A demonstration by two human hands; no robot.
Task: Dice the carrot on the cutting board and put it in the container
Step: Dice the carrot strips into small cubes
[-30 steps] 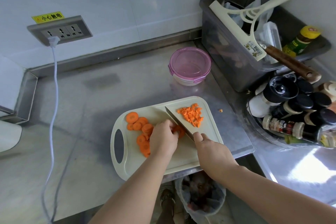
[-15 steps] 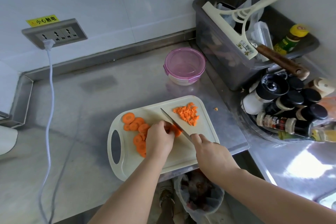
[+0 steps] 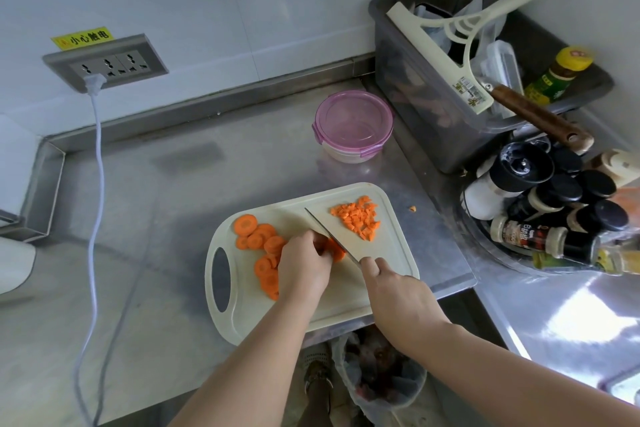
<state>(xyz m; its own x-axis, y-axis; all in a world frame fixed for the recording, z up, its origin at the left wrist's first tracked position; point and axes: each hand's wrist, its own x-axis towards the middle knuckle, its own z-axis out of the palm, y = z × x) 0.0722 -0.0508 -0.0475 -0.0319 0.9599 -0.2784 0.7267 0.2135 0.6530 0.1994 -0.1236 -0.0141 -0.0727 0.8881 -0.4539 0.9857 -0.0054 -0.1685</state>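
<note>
A pale cutting board (image 3: 391,253) lies on the steel counter. Round carrot slices (image 3: 258,236) are spread over its left half, and a pile of diced carrot (image 3: 358,217) sits at its far right corner. My left hand (image 3: 303,269) holds a few slices (image 3: 336,251) down with curled fingers. My right hand (image 3: 398,295) grips the handle of a knife (image 3: 329,234), whose blade lies against those slices beside my left fingers. The round container (image 3: 353,126) with a pink lid stands behind the board, lid on.
One carrot bit (image 3: 412,208) lies on the counter right of the board. A grey bin (image 3: 433,121) with utensils and a tray of spice bottles (image 3: 554,218) crowd the right. A white cable (image 3: 97,184) hangs from the wall socket at left. A trash bag (image 3: 381,371) sits below the counter edge.
The blade has shifted slightly left along the held slices, and my left fingers have drawn back a little. The camera view has drifted; the board and container stay put.
</note>
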